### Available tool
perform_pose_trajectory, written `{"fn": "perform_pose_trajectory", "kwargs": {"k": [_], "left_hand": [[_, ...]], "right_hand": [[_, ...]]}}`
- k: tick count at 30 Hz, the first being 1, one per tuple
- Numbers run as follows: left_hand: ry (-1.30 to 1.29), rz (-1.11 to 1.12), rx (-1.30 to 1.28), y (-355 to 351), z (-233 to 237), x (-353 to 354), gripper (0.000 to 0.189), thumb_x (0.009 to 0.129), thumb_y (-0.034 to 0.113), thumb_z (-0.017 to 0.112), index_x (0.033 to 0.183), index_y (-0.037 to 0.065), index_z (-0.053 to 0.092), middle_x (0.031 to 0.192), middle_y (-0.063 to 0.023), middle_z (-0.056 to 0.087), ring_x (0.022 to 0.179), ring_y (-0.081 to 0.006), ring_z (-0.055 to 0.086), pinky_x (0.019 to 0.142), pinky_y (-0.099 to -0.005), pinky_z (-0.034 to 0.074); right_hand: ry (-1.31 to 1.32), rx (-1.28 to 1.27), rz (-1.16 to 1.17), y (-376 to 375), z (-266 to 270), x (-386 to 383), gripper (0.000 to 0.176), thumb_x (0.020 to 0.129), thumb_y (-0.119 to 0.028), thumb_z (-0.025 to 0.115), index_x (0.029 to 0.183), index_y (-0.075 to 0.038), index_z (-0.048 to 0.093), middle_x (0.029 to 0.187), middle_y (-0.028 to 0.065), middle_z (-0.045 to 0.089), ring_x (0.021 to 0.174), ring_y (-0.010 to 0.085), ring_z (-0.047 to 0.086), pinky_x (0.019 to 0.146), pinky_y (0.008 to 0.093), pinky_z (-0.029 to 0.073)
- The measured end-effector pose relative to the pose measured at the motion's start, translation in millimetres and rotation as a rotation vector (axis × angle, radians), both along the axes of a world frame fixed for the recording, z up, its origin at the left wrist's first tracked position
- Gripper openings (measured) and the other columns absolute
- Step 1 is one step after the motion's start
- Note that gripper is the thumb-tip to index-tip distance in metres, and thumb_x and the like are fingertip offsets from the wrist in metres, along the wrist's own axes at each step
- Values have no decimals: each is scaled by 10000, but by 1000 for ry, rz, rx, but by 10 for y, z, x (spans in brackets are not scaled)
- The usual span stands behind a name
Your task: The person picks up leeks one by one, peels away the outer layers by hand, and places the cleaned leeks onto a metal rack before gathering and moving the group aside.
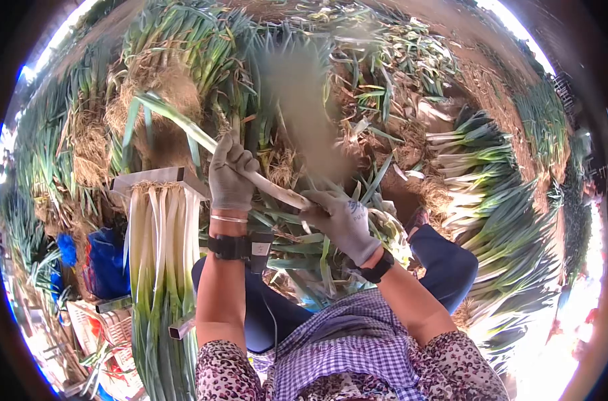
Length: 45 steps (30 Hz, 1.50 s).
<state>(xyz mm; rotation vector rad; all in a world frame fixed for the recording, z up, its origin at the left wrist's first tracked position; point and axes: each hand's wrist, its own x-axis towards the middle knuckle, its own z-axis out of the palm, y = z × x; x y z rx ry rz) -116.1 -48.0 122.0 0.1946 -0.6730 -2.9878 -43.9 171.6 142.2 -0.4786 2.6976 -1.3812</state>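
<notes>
A single leek is stretched between my gloved hands, its green leaves toward the upper left and its pale end at the right. My left hand is closed round the upper stalk. My right hand grips the white end, with the fingers wrapped over it. Below the leek, loose leaves lie in a heap in front of my knees. To the left, a bundle of leeks rests on a metal frame, white ends at the top and leaves hanging down.
Trimmed-looking leeks lie in a long row at the right. Piles of leeks with roots cover the left and the back. A wicker basket and a blue bag stand at the lower left. Bare soil shows at the upper right.
</notes>
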Motion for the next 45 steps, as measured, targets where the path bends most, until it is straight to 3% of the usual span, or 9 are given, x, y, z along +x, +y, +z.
{"fn": "perform_pose_trajectory", "kwargs": {"k": [6,9,12,18,28,32,37,41,45], "left_hand": [[135,-92,-45,71,33,86,50,928,160,581,936,111,577,563,83,218,480,-45,243,457,-224,249],[287,-178,37,11,20,124,74,941,158,534,904,108,574,553,75,224,469,-57,243,452,-230,247],[296,-178,80,-115,-13,170,71,896,157,562,899,87,577,559,57,264,493,-96,292,499,-274,303],[189,-75,104,308,-76,158,146,820,130,628,942,65,578,665,16,403,644,-160,413,739,-343,397],[-59,158,-23,319,51,170,197,955,242,598,1007,55,564,628,41,300,607,-109,325,770,-348,418],[102,-10,-68,347,-69,299,153,927,203,604,954,55,579,624,33,338,600,-122,348,755,-349,406],[186,-72,-234,269,20,409,184,920,228,589,940,46,574,620,27,356,583,-128,371,695,-342,411],[161,-58,-190,215,28,362,187,920,234,587,923,48,583,613,28,342,576,-127,369,726,-364,457],[107,-26,-145,206,-10,313,183,930,235,577,895,58,603,593,41,314,572,-122,357,740,-372,472]], "right_hand": [[197,176,4,-103,76,-84,253,855,-214,696,1015,-19,677,928,120,685,804,196,659,677,325,492],[-378,-275,-140,55,-86,-229,233,871,-239,682,941,-17,682,963,92,700,780,194,649,693,332,493],[-500,-310,-391,547,-457,-332,253,881,-257,671,940,-11,674,991,101,704,775,201,642,716,347,495],[364,68,-58,-162,17,-176,201,820,-173,702,983,-54,687,896,101,657,794,252,623,712,356,489],[439,168,-170,-287,-270,-267,186,897,-251,619,980,-88,655,942,134,648,847,335,641,709,432,502],[-2,92,-272,-288,-746,-519,287,951,-329,533,954,-68,653,797,170,671,746,380,642,662,463,500],[-584,-460,-132,137,-664,-703,382,920,-369,599,1086,-30,657,762,78,664,731,178,652,719,333,513],[4,-130,19,146,-214,-123,241,905,-233,653,1051,-41,656,962,84,692,807,145,648,715,357,504],[199,201,89,143,-101,-81,225,899,-232,661,1003,-34,637,932,100,693,854,174,670,698,399,518]]}}
